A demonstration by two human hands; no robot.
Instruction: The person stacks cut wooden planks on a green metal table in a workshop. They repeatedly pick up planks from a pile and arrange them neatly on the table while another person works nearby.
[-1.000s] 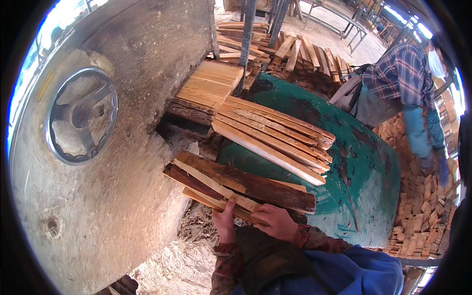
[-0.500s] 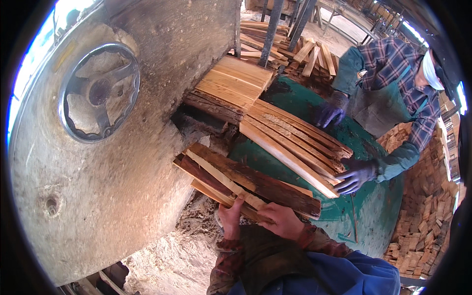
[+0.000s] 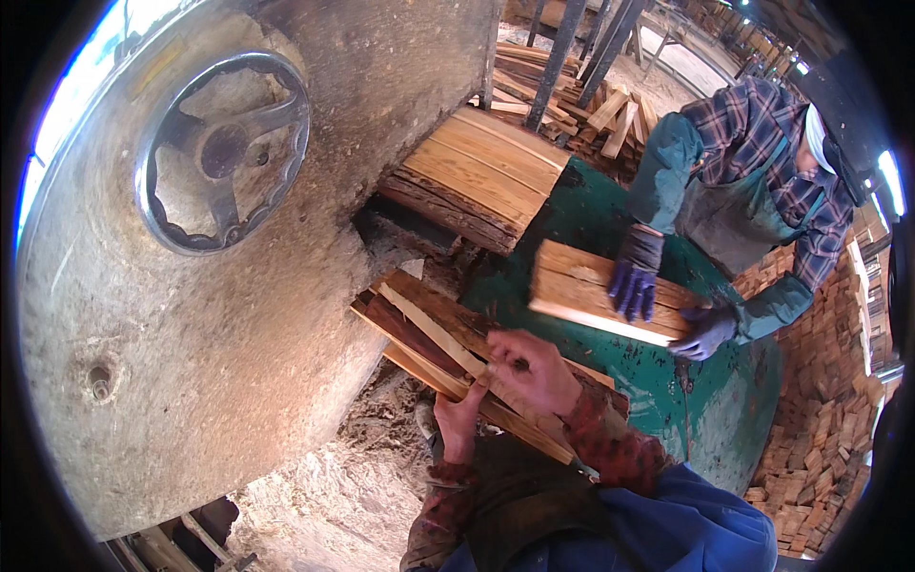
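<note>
A bundle of rough wooden boards (image 3: 412, 355) with dark bark edges lies in front of me, slanting down to the right. My left hand (image 3: 459, 419) is closed on its near edge, thumb on top. A pale, narrow wooden strip (image 3: 429, 322) runs along the top of the bundle to my hands. Just above the boards, my right hand (image 3: 538, 374) has its fingers curled together beside the left thumb. It is slightly blurred, and what it pinches, if anything, cannot be made out.
Across the green metal table (image 3: 658, 381), a co-worker's gloved hands (image 3: 637, 276) hold a block of boards (image 3: 581, 286). More boards (image 3: 486, 172) sit by a large panel with a metal handwheel (image 3: 224, 153). Stacked wood (image 3: 810, 439) stands right; sawdust (image 3: 334, 505) covers the ground below.
My right hand has lifted off the boards and moved up and left toward my left thumb. The co-worker's boards have separated from those at the panel, and one gloved hand now rests on top.
</note>
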